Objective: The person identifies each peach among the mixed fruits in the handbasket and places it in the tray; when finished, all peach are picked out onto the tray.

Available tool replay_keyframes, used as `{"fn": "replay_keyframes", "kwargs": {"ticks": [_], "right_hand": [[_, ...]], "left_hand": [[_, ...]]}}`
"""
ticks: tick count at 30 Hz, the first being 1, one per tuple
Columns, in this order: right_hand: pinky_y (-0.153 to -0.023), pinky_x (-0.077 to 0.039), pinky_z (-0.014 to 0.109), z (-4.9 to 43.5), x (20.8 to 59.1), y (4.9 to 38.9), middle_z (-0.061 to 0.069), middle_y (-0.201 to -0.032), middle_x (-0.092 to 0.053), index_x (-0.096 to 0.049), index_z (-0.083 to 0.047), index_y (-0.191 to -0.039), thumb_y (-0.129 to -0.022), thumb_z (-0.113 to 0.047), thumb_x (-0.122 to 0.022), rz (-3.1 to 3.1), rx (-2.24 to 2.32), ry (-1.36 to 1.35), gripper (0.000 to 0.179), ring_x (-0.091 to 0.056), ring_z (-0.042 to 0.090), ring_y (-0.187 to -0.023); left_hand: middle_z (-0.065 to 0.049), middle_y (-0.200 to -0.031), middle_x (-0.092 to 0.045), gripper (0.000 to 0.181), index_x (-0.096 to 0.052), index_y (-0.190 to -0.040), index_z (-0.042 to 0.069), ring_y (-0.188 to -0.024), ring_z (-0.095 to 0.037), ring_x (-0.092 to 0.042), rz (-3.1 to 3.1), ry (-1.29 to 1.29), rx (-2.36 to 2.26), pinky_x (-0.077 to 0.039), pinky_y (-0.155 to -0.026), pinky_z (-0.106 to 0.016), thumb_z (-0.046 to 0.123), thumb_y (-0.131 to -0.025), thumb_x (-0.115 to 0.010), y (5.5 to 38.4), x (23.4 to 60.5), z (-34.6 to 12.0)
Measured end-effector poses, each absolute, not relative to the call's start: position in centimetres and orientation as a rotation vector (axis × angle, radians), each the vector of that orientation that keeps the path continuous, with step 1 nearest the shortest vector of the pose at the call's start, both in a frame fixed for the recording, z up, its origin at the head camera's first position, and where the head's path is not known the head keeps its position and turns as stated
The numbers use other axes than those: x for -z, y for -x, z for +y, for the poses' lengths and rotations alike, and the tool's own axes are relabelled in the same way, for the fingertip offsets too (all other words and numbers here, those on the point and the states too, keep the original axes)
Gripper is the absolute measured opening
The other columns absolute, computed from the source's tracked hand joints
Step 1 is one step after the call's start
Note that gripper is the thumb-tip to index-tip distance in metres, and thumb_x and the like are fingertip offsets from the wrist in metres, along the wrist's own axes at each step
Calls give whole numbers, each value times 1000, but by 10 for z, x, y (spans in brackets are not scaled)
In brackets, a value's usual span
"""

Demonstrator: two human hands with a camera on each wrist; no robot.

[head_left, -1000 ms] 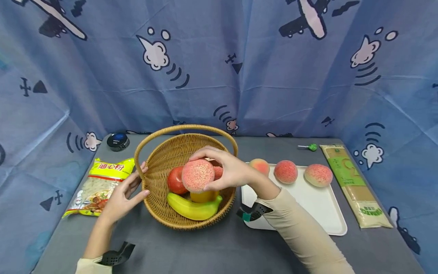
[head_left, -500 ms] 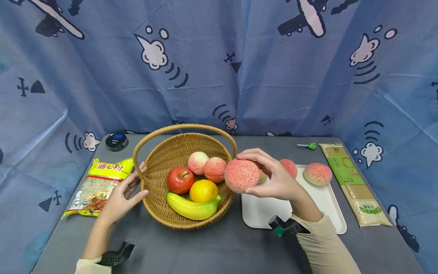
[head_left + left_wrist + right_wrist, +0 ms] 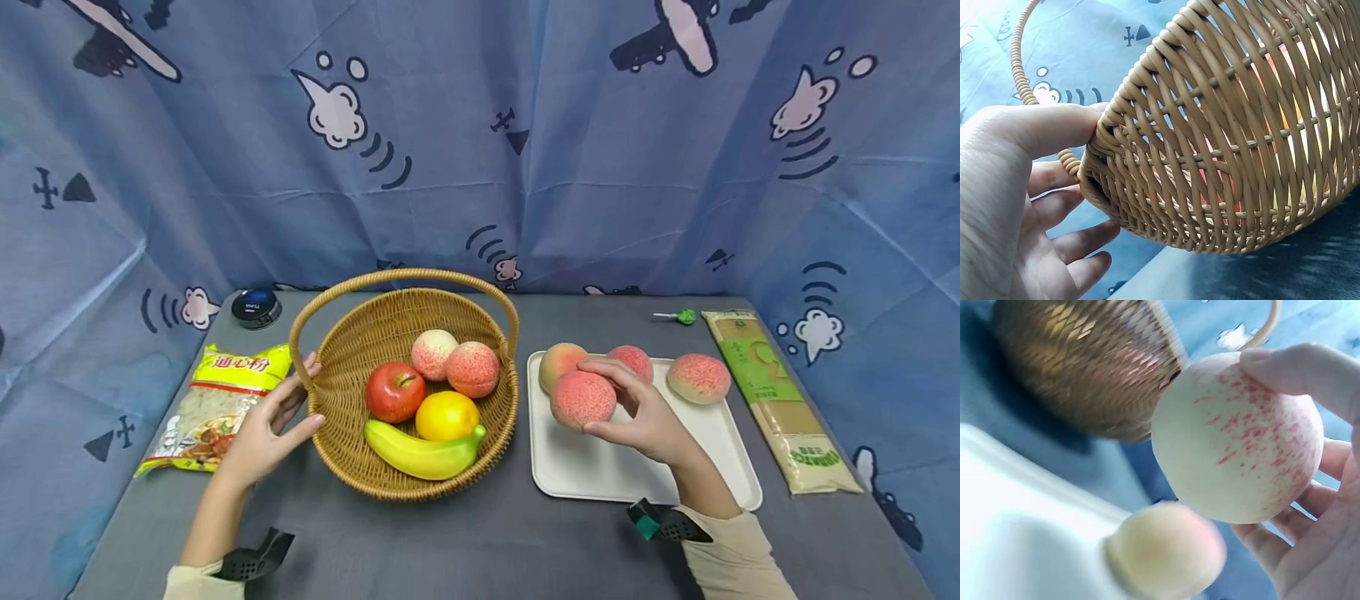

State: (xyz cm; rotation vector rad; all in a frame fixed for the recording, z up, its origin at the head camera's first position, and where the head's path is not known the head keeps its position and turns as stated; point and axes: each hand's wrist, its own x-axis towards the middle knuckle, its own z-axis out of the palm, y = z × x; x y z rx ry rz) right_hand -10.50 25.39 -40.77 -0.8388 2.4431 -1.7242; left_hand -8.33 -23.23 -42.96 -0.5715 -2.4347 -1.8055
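Observation:
My right hand holds a pink speckled peach between thumb and fingers, over the left part of a white tray. In the right wrist view the same peach shows a pale side with red flecks. Three more peaches lie on the tray: a yellowish one, a pink one and another at the right. My left hand grips the left rim of a wicker basket, thumb on one side, fingers on the other. The basket contains two peaches, an apple, an orange and a banana.
A yellow-topped food bag lies left of the basket, with a dark round tin behind it. Right of the tray is a long green and tan packet. A green lollipop lies near the back edge.
My right hand has carried the peach from above the basket rightward and down to the tray. My left hand has stayed at the basket rim.

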Motion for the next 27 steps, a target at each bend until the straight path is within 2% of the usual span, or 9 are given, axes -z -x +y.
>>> {"fn": "replay_keyframes", "kwargs": {"ticks": [4, 10, 18, 23, 27], "right_hand": [[-97, -42, 11, 256, 432, 101, 10, -132, -50, -50, -5, -134, -73, 2, -78, 2487, 1629, 752, 67, -47, 2, -120], [-97, -43, 15, 255, 454, 98, 9, -131, -52, -52, -5, -132, -74, -8, -80, 2518, 1501, 705, 65, -47, -1, -117], [-98, -45, 26, 253, 458, 96, 7, -132, -52, -52, -3, -131, -75, -14, -79, 2503, 1434, 651, 62, -48, -1, -116], [-102, -43, 35, 252, 457, 96, 9, -135, -51, -49, -6, -134, -77, -16, -78, 2467, 1418, 605, 64, -45, -2, -118], [-105, -40, 34, 251, 458, 97, 11, -138, -50, -46, -8, -137, -79, -18, -77, 2435, 1414, 590, 67, -44, -2, -121]], "left_hand": [[-18, -156, -21, 60, -38, -143, 0, -134, 4, -35, -2438, 572, 1807, -29, -107, -7, -9, -87, -59, 84, 430, -233], [-18, -156, -21, 61, -37, -144, 0, -134, 4, -34, -2435, 582, 1804, -29, -108, -7, -9, -87, -59, 84, 431, -233], [-17, -156, -21, 61, -37, -144, 0, -135, 4, -34, -2441, 582, 1800, -29, -108, -7, -8, -87, -59, 84, 430, -233], [-19, -156, -21, 61, -37, -143, -1, -134, 3, -34, -2434, 580, 1804, -29, -108, -7, -9, -87, -58, 83, 429, -232], [-19, -155, -22, 61, -38, -143, -1, -134, 3, -35, -2423, 583, 1807, -30, -107, -7, -10, -86, -58, 83, 429, -232]]}}
